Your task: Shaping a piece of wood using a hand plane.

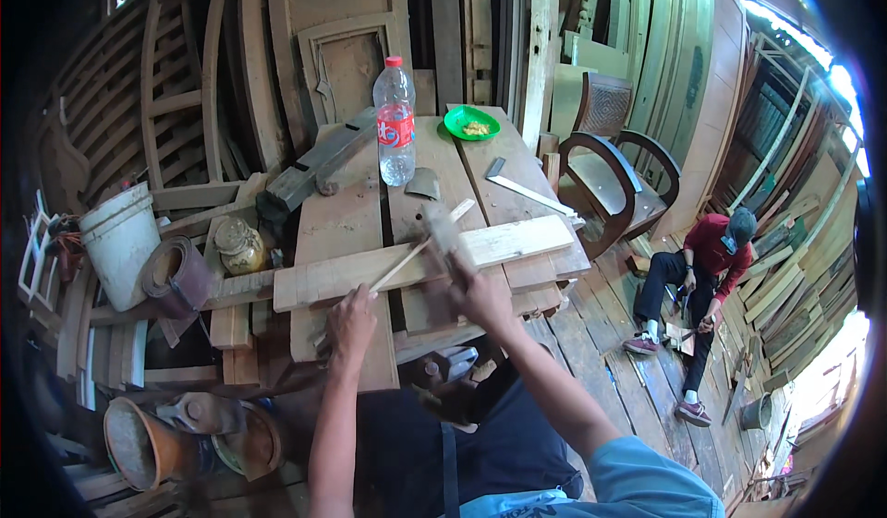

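Note:
My left hand (353,316) is closed on a thin pale wooden stick (397,267), which slants up to the right over a pale board (527,236) lying across the plank table (314,342). My right hand (476,292) is closed on a blurred, block-like tool (441,230) that crosses the stick; motion hides what exactly it is. Beyond them are a small scraper-like plate (421,182), a plastic bottle with red cap (395,153), a green dish with crumbly yellowish bits (472,123) and a metal square (527,192).
A white bucket (120,245), abrasive roll (166,282) and jar (236,241) crowd the left. A chair (614,181) stands beyond the table's right side. A person in red (711,264) sits on the plank floor at right. Buckets (139,439) sit low left.

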Action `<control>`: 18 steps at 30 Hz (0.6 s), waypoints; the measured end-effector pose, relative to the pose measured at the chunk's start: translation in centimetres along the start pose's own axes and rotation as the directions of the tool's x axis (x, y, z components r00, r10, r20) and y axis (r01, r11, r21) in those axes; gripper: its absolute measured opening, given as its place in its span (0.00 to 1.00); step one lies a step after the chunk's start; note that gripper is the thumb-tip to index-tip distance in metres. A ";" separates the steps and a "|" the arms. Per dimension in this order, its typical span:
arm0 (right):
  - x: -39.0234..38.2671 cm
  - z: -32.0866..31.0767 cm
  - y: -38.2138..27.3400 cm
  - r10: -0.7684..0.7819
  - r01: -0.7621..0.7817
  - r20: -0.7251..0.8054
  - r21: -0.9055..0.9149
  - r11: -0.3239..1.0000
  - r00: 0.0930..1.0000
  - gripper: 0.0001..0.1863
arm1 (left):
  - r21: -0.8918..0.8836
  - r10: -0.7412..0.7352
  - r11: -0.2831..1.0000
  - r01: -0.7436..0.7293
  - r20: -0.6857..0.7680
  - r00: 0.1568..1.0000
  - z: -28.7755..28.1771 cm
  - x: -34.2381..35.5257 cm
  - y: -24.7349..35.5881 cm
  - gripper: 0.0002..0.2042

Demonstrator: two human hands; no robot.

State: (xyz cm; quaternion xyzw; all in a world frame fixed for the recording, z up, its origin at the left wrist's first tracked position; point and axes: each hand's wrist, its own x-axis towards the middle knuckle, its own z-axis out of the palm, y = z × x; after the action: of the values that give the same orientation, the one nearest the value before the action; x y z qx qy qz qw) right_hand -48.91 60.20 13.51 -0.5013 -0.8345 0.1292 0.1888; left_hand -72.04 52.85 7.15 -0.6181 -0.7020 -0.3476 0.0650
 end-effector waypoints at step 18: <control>0.3 -0.1 2.6 -0.034 0.031 -0.145 -0.024 0.999 0.989 0.29 | 0.018 -0.021 1.000 0.020 0.026 0.999 -0.8 0.6 0.8 0.05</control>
State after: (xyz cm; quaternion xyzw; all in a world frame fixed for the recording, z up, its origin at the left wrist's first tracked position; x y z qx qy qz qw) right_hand -46.91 61.72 12.62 -0.4977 -0.8279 0.0800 0.2457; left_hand -71.66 52.85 8.39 -0.6146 -0.7122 -0.3341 0.0578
